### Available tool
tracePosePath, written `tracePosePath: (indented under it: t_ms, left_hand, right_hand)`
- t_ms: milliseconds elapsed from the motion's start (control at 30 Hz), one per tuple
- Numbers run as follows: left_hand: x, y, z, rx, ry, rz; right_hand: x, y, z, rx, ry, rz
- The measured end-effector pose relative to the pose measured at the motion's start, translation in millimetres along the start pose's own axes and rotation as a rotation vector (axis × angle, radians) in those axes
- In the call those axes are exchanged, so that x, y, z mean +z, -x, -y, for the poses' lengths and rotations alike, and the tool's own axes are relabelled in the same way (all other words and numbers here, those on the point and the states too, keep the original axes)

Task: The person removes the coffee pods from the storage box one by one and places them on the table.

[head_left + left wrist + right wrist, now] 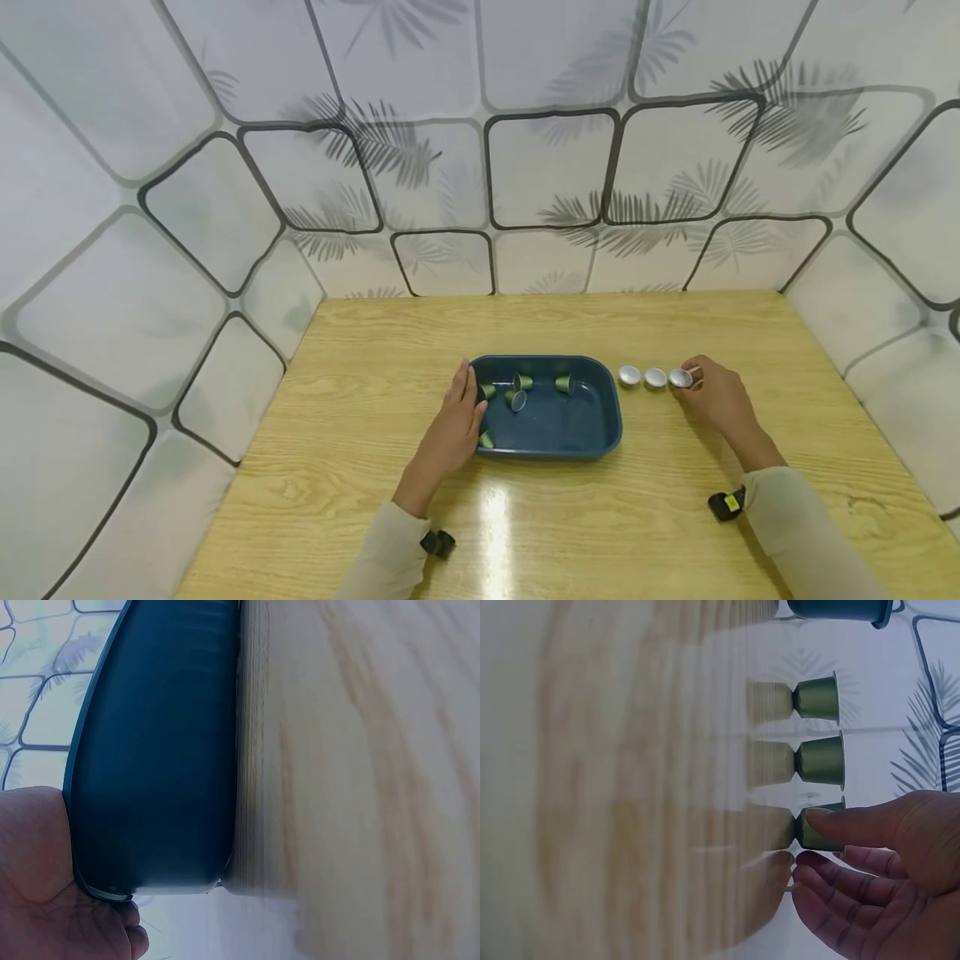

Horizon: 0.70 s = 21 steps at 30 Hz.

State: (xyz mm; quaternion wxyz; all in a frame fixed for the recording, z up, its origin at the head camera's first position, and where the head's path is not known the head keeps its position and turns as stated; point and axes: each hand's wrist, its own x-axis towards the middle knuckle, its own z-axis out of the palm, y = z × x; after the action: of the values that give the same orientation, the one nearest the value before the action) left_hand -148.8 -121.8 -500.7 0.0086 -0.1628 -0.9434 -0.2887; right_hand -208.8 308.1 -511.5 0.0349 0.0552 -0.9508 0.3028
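A dark blue rectangular tray [555, 429] stands on the wooden table, with several green coffee capsules [564, 384] lying tipped inside it. My left hand [451, 429] holds the tray's left end, thumb over the rim; in the left wrist view, fingertips [135, 939] show beyond the tray's corner. Right of the tray, three green capsules stand in a row, silver lids up. The rightmost capsule [821, 827] is pinched between the thumb and fingers of my right hand [716, 396], its base at the tabletop. The middle capsule [820, 760] and left capsule [817, 698] stand untouched.
The light wooden table [360, 375] reaches back to a patterned wall covering [547, 167], which also closes off both sides. A small black wrist camera [726, 505] sits by each sleeve.
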Motion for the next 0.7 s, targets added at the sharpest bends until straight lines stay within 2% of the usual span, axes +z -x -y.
tracePosePath:
  t_ms: [233, 400, 700]
  left_hand:
    - [0.4, 0.5, 1.3, -0.002, -0.004, 0.000]
    - [0.5, -0.4, 1.5, 0.004, -0.016, -0.001]
    - [0.0, -0.3, 1.3, 0.004, -0.020, -0.002]
  right_hand:
    - [-4, 5, 3, -0.002, 0.036, 0.048]
    - [-8, 15, 11, 0.064, 0.098, 0.103]
    - [-13, 24, 26, 0.116, 0.149, 0.116]
